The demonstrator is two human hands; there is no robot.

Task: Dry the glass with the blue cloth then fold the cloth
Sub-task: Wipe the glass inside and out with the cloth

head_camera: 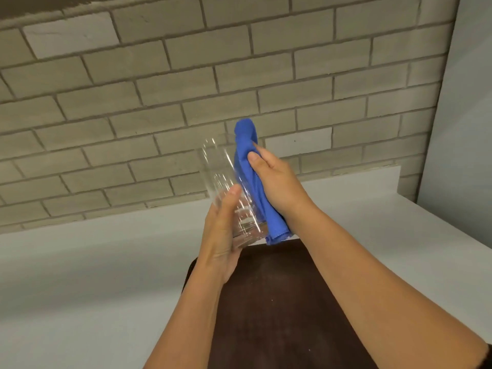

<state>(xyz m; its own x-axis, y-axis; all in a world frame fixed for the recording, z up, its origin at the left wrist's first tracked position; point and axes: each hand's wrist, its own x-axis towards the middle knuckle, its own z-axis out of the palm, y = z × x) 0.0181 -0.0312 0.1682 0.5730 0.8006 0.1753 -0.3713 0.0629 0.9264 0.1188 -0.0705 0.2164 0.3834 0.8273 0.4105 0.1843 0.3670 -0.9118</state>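
One glass (226,190), one blue cloth (249,179). Glass clear, tilted, base gripped in left hand (222,235); right hand (277,179) just beside it clutches cloth (bunched lengthwise) against glass's side, above brown tray (279,302).

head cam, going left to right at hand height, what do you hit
left hand → glass → blue cloth → right hand

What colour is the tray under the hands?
Dark brown; the tray shows best in the head view.
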